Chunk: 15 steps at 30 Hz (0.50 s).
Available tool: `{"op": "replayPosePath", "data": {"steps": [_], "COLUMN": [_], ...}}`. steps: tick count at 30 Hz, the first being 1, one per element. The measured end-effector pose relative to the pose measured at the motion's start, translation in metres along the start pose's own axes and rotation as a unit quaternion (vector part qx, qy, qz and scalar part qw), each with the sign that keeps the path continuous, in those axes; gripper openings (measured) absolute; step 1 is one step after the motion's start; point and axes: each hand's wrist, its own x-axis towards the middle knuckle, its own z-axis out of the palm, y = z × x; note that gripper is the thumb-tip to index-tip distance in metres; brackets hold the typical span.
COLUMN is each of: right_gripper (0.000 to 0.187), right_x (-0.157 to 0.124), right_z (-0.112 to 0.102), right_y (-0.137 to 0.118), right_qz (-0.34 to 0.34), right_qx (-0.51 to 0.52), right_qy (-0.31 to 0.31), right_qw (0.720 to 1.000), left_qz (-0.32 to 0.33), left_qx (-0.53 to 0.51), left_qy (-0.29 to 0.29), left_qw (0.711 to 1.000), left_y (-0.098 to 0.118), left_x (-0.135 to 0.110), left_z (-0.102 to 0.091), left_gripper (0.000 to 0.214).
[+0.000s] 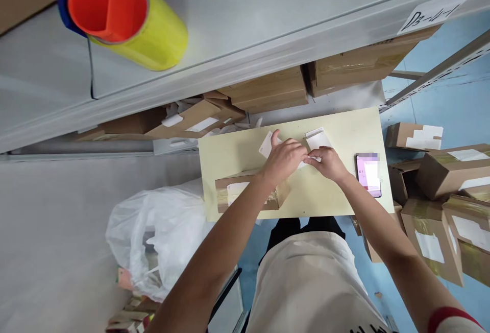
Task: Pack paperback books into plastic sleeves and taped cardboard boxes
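Note:
My left hand [284,158] and my right hand [328,163] meet over a pale yellow board [344,128] that lies across my lap. Both hands pinch small white paper pieces [317,140]; one white slip [265,145] sticks out past my left fingers. A small cardboard box [245,190] with brown tape and a white label lies on the board under my left forearm. A phone [369,173] with a lit screen rests on the board just right of my right wrist.
A grey shelf [237,42] runs above, carrying a yellow tape roll with an orange core [126,14]. Cardboard boxes [268,90] sit beneath the shelf. Several taped, labelled boxes [440,190] are piled on the blue floor at the right. A white plastic bag [153,236] lies at the left.

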Motion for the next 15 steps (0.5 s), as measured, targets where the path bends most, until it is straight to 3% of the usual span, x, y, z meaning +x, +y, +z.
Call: {"op": "replayPosePath", "data": {"steps": [6,9,13,15], "right_gripper": [0.030,0.021,0.055,0.054], "right_x": [-0.003,-0.004,-0.005,-0.005], "right_z": [-0.002,-0.006,-0.012,-0.013], "right_y": [0.011,0.013,0.020,0.028], "right_qz": [0.003,0.013,0.064,0.088], "right_qx": [0.016,0.058,0.060,0.024], "right_qy": [0.039,0.040,-0.009,-0.013], "right_qw": [0.999,0.997,0.996,0.996], "left_qz": [-0.085,-0.117,-0.126,-0.138], "left_qx": [-0.082,-0.129,-0.171,-0.180], "left_qy": [-0.014,-0.024,0.011,0.060], "left_qw": [0.993,0.985,0.977,0.972], "left_y": [-0.015,-0.022,-0.034,-0.041], "left_x": [0.012,0.019,0.023,0.022], "left_z": [0.004,-0.001,-0.004,-0.004], "left_gripper": [0.025,0.022,0.018,0.017]}}
